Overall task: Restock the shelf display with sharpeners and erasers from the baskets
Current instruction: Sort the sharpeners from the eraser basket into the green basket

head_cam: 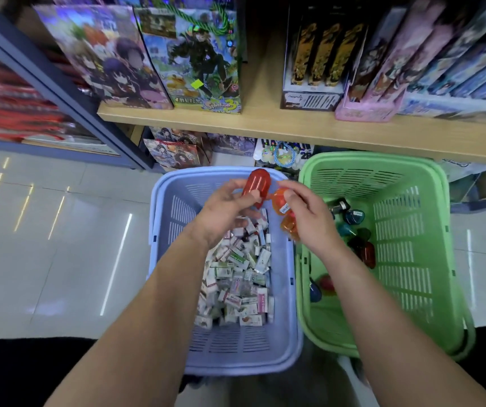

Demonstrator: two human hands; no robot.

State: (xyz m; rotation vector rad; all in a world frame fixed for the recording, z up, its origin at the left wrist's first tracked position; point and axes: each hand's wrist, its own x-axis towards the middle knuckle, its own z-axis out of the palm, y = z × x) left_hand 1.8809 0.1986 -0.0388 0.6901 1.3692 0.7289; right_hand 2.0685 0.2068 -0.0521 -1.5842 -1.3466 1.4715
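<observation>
holding stock above the baskets, the left hand pinches a red sharpener by its lower end over the blue basket of erasers. the right hand grips what look like two orange sharpeners. the lower one seems barely caught, so on the lift to the shelf it could slip and land among the erasers, mixing stock. other sharpeners lie in the green basket.

The right hand is covering much of the orange sharpeners, its forearm is hiding part of the green basket, and print on the erasers is blurring, too small to read.
</observation>
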